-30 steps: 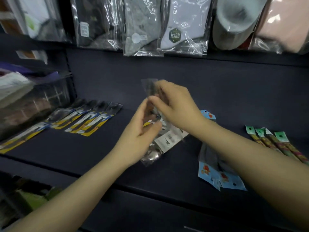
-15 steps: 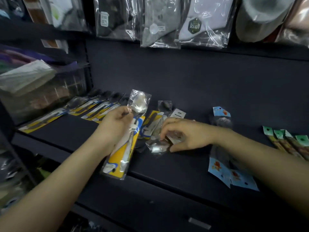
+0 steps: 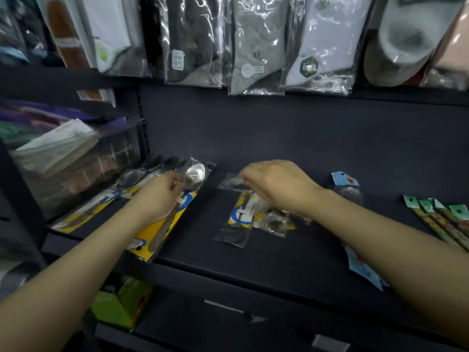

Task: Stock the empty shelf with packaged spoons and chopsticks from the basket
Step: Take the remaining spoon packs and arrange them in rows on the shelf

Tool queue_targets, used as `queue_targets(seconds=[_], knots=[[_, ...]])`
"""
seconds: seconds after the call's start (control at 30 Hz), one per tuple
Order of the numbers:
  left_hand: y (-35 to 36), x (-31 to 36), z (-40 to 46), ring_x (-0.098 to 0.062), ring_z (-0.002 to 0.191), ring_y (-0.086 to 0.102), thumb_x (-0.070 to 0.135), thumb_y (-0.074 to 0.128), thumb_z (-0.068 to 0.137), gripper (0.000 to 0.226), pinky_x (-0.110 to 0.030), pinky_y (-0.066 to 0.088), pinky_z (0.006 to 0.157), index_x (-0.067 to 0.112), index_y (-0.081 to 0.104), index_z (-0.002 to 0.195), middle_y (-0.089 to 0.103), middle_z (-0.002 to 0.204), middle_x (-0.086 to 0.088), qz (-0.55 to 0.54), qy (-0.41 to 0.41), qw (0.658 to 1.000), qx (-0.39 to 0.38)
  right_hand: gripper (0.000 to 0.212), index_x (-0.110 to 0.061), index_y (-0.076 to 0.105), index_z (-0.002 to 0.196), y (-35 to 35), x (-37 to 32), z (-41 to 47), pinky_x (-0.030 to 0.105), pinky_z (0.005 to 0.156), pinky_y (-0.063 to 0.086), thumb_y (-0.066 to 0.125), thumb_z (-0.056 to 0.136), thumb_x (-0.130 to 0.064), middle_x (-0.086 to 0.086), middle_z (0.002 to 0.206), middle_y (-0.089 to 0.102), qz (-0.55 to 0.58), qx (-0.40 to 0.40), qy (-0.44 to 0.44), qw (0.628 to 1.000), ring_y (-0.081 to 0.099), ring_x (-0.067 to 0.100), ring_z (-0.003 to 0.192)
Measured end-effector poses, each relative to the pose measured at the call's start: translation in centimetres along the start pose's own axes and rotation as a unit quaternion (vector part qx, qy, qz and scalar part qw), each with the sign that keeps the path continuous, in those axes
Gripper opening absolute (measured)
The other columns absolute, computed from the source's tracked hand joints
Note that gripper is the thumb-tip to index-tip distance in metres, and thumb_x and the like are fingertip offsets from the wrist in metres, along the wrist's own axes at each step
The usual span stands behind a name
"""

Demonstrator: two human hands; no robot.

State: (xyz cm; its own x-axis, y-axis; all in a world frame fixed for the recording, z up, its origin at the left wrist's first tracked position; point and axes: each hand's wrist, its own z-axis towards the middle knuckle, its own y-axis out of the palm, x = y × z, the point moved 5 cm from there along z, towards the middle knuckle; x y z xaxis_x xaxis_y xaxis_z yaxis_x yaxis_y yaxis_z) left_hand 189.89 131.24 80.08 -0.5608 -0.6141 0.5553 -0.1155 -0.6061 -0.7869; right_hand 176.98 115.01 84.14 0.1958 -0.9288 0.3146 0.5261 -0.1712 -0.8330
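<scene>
Bagged socks (image 3: 256,47) over shelf (image 3: 291,257), prob. chopsticks (image 3: 441,222) right.

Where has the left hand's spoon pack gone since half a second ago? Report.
Yes: the spoon pack moved left, closer to the row of packs on the shelf.

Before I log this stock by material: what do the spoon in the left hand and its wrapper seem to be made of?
The spoon looks like polished metal, likely stainless steel: its bowl gleams silver with bright reflections. The wrapper looks like clear glossy plastic film over a yellow printed card, probably paper. The left hand grips it.
</scene>
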Motion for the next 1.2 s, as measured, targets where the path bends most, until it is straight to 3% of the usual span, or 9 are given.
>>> queue_targets(seconds=[0.1,0.23,0.37,0.57,0.7,0.9,0.93,1.03,1.2], knots=[[-2.2,-3.0,0.1,-0.039,0.1,0.058,0.013,0.046,0.091,0.026,-0.041,0.047,0.084,0.004,0.055,0.114,0.063,0.111,-0.022,0.102,0.024,0.994,0.002,0.025,-0.009,0.056,0.108,-2.6,-1.4,4.0,0.044,0.069,0.051,0.043,0.093,-0.025,0.01,0.103,0.066,0.098,0.065,0.081,0.99,0.063,0.036,0.09],[-4.4,-8.3,0.4,-0.038,0.099,0.059,0.007,0.048,0.088,0.024,-0.037,0.047,0.078,0.001,0.056,0.109,0.064,0.113,-0.021,0.16,0.003,0.987,-0.029,0.02,-0.005,0.051,0.109,-3.2,-3.0,9.1,0.033,0.068,0.045,0.047,0.091,-0.013,0.008,0.082,0.064,0.3,0.154,0.206,0.919,0.057,0.027,0.075],[-5.1,-10.4,2.5,-0.037,0.104,0.057,0.01,0.042,0.094,0.023,-0.029,0.033,0.07,-0.005,0.056,0.104,0.061,0.111,-0.027,0.106,-0.002,0.993,-0.048,0.011,-0.011,0.041,0.08,3.8,-4.1,12.4,0.022,0.047,0.031,0.044,0.091,-0.01,-0.001,0.067,0.043,0.426,0.07,0.367,0.824,0.04,0.014,0.058],[-3.7,-13.1,3.8,-0.039,0.118,0.046,0.026,0.048,0.091,0.049,-0.042,0.04,0.099,0.013,0.036,0.136,0.048,0.132,-0.019,0.177,0.065,0.98,-0.068,0.015,-0.007,0.049,0.085,11.5,-5.5,13.0,0.02,0.032,0.038,0.038,0.092,0.001,0.004,0.065,0.043,0.529,-0.016,0.529,0.663,0.045,0.013,0.044],[-4.7,-14.7,-0.1,-0.03,0.131,0.038,0.056,0.024,0.086,0.061,-0.04,0.031,0.11,0.023,0.046,0.132,0.041,0.143,-0.007,0.134,0.17,0.975,-0.048,0.01,-0.002,0.05,0.085,12.7,-6.7,13.1,0.016,0.027,0.04,0.045,0.094,-0.001,0.009,0.067,0.049,0.57,-0.023,0.562,0.599,0.05,0.014,0.029],[-4.2,-15.7,-3.1,-0.018,0.142,0.019,0.087,-0.011,0.057,0.119,-0.019,0.006,0.113,0.015,0.034,0.141,0.025,0.153,-0.005,0.105,0.167,0.97,-0.144,0.02,-0.013,0.048,0.069,13.6,-7.0,14.2,0.021,0.049,0.042,0.061,0.083,-0.007,0.003,0.067,0.048,0.415,-0.089,0.541,0.726,0.044,0.014,0.054],[-4.3,-15.4,-3.2,-0.018,0.142,0.021,0.085,-0.015,0.056,0.12,-0.021,0.008,0.113,0.015,0.034,0.141,0.027,0.152,-0.004,0.107,0.168,0.971,-0.131,0.011,-0.009,0.052,0.08,13.5,-7.4,14.3,0.022,0.052,0.043,0.063,0.081,-0.008,0.006,0.072,0.051,0.4,-0.093,0.533,0.739,0.046,0.016,0.057],[-4.1,-14.8,-3.8,-0.021,0.138,0.028,0.082,-0.016,0.061,0.113,-0.028,0.02,0.113,0.019,0.034,0.14,0.033,0.149,-0.004,0.142,0.17,0.971,-0.087,0.051,-0.001,0.042,0.121,13.5,-8.3,14.2,0.04,0.072,0.052,0.067,0.078,-0.008,0.019,0.105,0.053,0.355,-0.1,0.515,0.773,0.06,0.033,0.089],[-3.6,-13.8,-3.9,-0.025,0.128,0.036,0.074,-0.006,0.069,0.097,-0.032,0.031,0.105,0.021,0.039,0.137,0.045,0.136,-0.004,0.178,0.163,0.97,-0.037,0.052,-0.009,0.049,0.124,11.8,-10.4,13.8,0.04,0.1,0.042,0.062,0.083,-0.037,0.016,0.142,0.025,0.223,-0.154,0.403,0.874,0.039,0.037,0.126]])
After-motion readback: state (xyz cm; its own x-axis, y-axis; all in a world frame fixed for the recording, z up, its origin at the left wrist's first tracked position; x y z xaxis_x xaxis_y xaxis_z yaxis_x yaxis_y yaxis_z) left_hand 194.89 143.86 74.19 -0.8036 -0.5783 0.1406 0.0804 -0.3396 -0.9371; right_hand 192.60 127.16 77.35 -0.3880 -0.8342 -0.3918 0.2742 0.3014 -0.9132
